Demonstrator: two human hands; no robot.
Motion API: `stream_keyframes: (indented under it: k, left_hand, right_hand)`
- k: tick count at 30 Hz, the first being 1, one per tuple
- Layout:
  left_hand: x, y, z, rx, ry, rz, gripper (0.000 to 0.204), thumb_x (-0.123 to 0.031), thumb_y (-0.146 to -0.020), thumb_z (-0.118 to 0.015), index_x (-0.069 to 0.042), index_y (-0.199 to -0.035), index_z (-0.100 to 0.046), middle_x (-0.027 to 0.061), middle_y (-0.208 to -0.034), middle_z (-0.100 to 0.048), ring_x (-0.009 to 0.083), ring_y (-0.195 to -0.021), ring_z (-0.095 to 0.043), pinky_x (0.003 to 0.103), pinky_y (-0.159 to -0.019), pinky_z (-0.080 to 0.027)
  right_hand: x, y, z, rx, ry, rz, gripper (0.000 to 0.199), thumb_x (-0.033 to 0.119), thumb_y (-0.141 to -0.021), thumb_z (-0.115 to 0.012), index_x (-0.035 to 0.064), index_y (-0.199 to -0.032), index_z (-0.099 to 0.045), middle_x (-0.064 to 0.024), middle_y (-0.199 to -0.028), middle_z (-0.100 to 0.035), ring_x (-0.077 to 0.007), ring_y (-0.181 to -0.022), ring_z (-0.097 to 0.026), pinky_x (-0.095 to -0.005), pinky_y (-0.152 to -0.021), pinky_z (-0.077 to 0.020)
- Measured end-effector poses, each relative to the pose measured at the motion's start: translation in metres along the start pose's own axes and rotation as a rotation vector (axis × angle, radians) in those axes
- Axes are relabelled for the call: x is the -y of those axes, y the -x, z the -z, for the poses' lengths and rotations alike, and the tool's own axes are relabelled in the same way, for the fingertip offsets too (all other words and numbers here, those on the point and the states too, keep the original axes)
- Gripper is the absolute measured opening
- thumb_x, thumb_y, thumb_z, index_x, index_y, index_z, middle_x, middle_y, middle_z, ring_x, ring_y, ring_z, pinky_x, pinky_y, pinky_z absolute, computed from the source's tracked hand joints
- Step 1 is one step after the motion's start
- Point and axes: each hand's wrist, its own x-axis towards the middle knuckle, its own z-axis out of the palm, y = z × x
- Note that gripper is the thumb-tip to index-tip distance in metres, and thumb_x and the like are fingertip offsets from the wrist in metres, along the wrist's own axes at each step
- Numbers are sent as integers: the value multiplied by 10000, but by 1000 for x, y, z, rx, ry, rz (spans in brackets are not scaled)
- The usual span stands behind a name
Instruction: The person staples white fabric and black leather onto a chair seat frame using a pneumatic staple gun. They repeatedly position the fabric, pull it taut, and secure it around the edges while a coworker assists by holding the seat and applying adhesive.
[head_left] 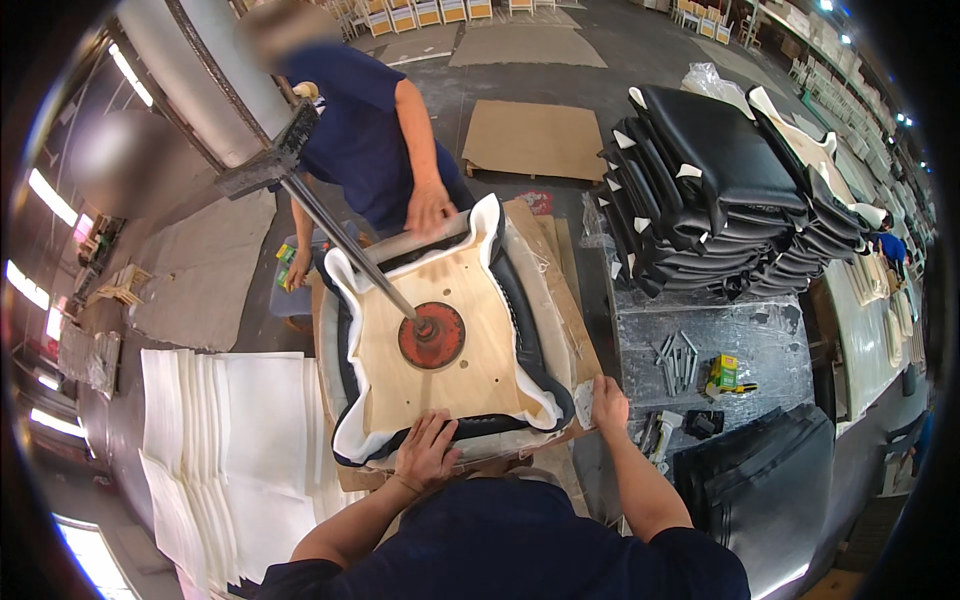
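Note:
An upside-down chair seat lies before me: a pale wooden panel with white padding and a black cover around its edges. A round red press plate on a metal rod bears on the panel's middle. My left hand lies with fingers spread on the seat's near edge. At the bench's right corner my right hand is closed; what its fingers grip is hidden. Across from me a co-worker's hand is at the seat's far edge, blurred by motion.
Padded black seats are stacked at the right on a plastic-covered table. Metal strips, a yellow-green box and black sheets lie there too. White sheets are piled at the left. A brown board lies beyond.

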Motion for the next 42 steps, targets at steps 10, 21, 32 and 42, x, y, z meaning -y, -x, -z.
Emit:
stream_keyframes:
  k: [10,21,32,42]
  left_hand:
    - [-6,0,3,4,-8,22,564,-343,-990,-746,-32,-1452,-660,216,-1603,-559,442,-1499,-510,546,-1285,-375]
    - [3,6,7,-20,12,-185,476,-317,-1005,-741,-108,-1430,-698,128,-1591,-595,399,-1523,-502,549,-1299,-345]
    - [27,24,12,-8,68,-274,379,-275,-1036,-692,-131,-1384,-734,65,-1497,-683,379,-1489,-540,554,-1292,-353]
    - [29,19,14,-14,161,-377,377,-217,-1020,-673,-52,-1353,-735,169,-1438,-710,412,-1474,-559,571,-1285,-362]
  right_hand:
    - [5,2,0,-7,54,-43,571,599,-1126,-457,124,-1271,-739,-254,-1165,-781,-496,-1132,-728,-583,-959,-549]
    - [-6,9,-5,-98,-107,29,567,548,-1135,-479,128,-1462,-676,-245,-1303,-754,-452,-1259,-700,-518,-1079,-525]
    - [-71,155,-45,-203,-145,-265,628,496,-1130,-522,39,-1560,-564,-265,-1465,-642,-460,-1374,-610,-527,-1163,-477]
    - [-139,287,-41,247,-25,-735,672,527,-1033,-679,49,-1504,-644,-182,-1294,-771,-318,-1017,-801,-459,-788,-651]
